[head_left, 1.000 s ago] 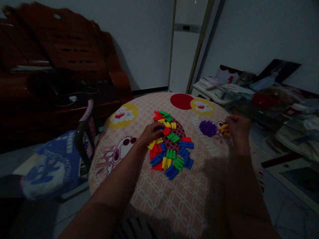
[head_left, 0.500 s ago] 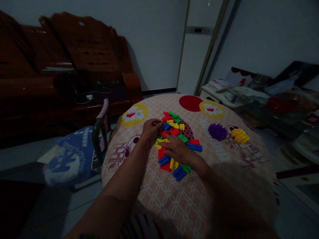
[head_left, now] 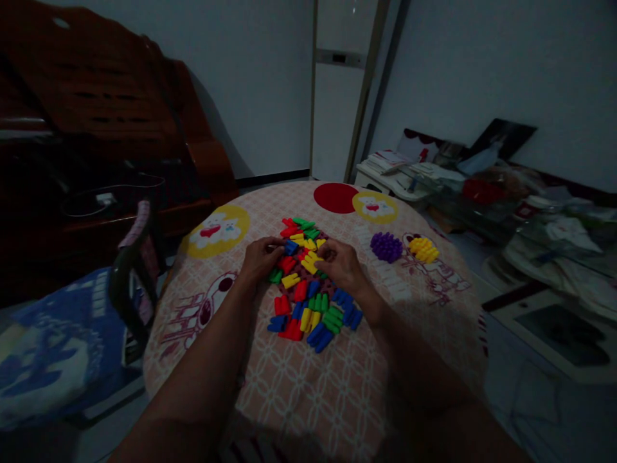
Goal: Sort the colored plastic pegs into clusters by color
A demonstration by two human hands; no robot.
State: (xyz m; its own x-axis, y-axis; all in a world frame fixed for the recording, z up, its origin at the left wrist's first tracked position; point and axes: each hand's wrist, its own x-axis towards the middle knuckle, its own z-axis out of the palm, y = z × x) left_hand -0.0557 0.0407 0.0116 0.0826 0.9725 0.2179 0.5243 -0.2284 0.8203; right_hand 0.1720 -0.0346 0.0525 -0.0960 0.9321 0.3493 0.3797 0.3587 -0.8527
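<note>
A blue cloth point(head_left: 62, 344) is on the chair point(head_left: 130, 276) at the left, and a big wood bench point(head_left: 110, 109) is behind it. The round table point(head_left: 308, 392) has a pink cloth with bears and a red dot. On it, the left hand point(head_left: 260, 258) has its fingers close together by a blue block point(head_left: 290, 247); I cannot tell if it holds it. Many red, green, yellow and blue blocks point(head_left: 318, 302) lie in the middle. The right hand point(head_left: 341, 265) has a narrow gap at a yellow block point(head_left: 311, 261); I cannot tell if it pinches it. Next come a purple bunch point(head_left: 386, 247) and a yellow bunch point(head_left: 423, 249). Papers point(head_left: 385, 161) and bags sit on the far right. Half a second ago, the right hand lay over the blocks; now it is off them, at their right side. The left hand stays by the blue block.
</note>
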